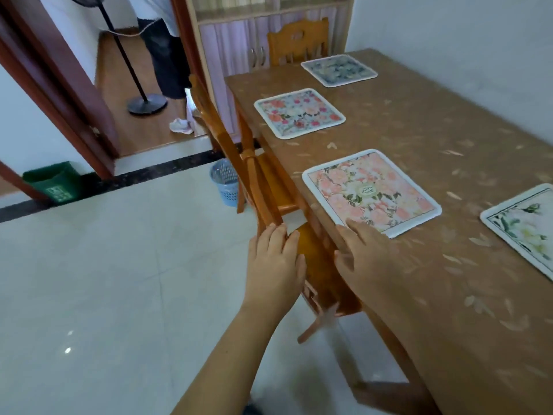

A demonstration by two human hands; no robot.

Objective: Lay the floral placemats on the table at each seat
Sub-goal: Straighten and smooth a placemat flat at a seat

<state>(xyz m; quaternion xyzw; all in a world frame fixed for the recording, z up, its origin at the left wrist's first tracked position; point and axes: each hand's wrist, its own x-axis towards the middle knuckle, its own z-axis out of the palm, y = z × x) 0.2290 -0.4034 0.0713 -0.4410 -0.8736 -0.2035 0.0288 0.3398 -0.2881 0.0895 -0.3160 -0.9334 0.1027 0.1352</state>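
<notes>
I judge the laying nearly done: four floral placemats (371,193) lie on the table (419,130), my right hand (363,256) flat and empty at its centre-frame edge, left hand (273,262) on the chair (269,187), holding nothing, next checking seats.

Floor (104,280): pale glossy tiles, dark strip at the far doorway.
Walls (449,31): white, right and far.
Door (54,85): dark red, far left, open onto wood flooring.
Cabinet (239,40): far, light wood, lilac doors.
Chairs (296,40): orange wood.
Bins: green (54,181) left, blue basket (224,181) near it.
Fan stand (143,103): black, far.
</notes>
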